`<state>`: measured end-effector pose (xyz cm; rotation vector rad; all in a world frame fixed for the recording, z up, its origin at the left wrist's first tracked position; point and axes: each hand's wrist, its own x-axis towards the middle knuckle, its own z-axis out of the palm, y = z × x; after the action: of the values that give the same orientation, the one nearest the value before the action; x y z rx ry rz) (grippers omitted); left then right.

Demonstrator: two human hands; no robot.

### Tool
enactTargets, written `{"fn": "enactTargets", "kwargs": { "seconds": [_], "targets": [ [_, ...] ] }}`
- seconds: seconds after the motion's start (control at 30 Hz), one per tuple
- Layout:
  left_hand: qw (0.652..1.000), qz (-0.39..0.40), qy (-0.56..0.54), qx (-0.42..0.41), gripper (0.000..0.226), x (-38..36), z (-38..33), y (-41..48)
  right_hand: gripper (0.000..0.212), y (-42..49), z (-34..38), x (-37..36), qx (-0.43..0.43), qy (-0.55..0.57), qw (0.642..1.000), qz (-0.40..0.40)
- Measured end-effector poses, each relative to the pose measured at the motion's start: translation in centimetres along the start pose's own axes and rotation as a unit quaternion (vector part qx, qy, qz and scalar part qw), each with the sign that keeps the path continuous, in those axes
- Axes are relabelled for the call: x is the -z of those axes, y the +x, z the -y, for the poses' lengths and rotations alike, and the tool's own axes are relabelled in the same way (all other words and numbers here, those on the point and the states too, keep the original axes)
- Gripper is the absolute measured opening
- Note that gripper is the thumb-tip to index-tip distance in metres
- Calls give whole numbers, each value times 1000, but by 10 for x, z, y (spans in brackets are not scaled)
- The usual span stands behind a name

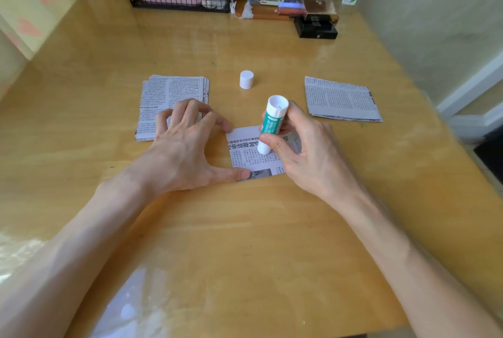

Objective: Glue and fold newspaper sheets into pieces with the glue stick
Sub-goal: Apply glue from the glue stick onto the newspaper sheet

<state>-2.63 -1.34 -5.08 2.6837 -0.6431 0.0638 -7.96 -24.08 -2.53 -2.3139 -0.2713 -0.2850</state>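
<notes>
As L hand (187,147) pins sheet (245,156), gluestick (270,122) prob. touches.

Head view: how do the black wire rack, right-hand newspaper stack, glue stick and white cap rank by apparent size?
1. black wire rack, largest even though it stands farthest away
2. right-hand newspaper stack
3. glue stick, held in the right hand
4. white cap, clearly smallest

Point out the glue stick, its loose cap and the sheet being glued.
glue stick (270,124), head view, on its green label.
cap (246,80), head view, on its white side wall.
sheet (243,154), head view, on bare print left of the stick.
</notes>
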Motion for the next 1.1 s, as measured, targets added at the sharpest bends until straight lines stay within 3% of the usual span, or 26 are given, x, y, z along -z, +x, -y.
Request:
{"fn": "enactTargets", "kwargs": {
  "seconds": [0.8,1.0,1.1],
  "targets": [
    [1000,15,-7,-2,102,2,-1,0,23,-13,-36,38,-61,-85,993,-62],
    [1000,10,2,-11,101,3,-2,0,19,-12,-29,36,-28,41,986,-162],
    [1000,13,6,-10,100,3,-2,0,20,-9,-15,21,-4,115,986,-121]
  ]
}}
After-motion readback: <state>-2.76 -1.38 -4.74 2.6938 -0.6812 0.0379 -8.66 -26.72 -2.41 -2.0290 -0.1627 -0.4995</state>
